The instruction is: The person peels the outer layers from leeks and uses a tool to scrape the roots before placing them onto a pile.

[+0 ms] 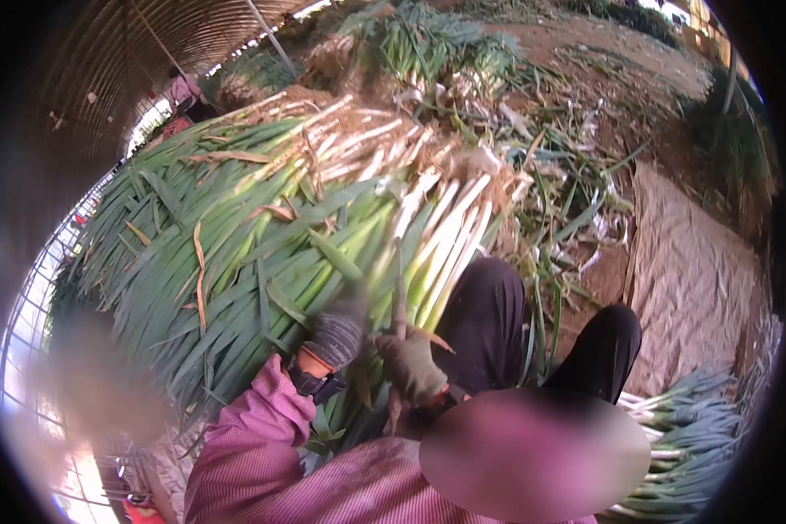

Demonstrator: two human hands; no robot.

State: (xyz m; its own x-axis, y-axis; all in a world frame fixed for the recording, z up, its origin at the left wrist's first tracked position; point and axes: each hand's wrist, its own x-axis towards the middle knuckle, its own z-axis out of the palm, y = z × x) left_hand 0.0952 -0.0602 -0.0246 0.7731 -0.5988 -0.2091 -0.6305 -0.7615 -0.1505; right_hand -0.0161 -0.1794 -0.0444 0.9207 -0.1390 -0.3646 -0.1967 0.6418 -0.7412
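A big pile of long green onions (227,236) lies in front of me, green leaves to the left and white stems with roots to the upper right. My left hand (339,336), in a dark grey knit glove, is over the leaves at the pile's near edge; its fingers are blurred. Close to its right, my right hand (415,367) wears a grey-green glove and is closed around a thin brownish stalk (399,297) that stands up from the fist. Several white stems (450,249) lie just beyond my hands.
My dark-trousered knees (489,319) are at the right of the pile. Loose leaf scraps (576,188) cover the soil. A brown sheet (686,271) lies at the right, above more onions (694,437). Another person (183,92) is far back left.
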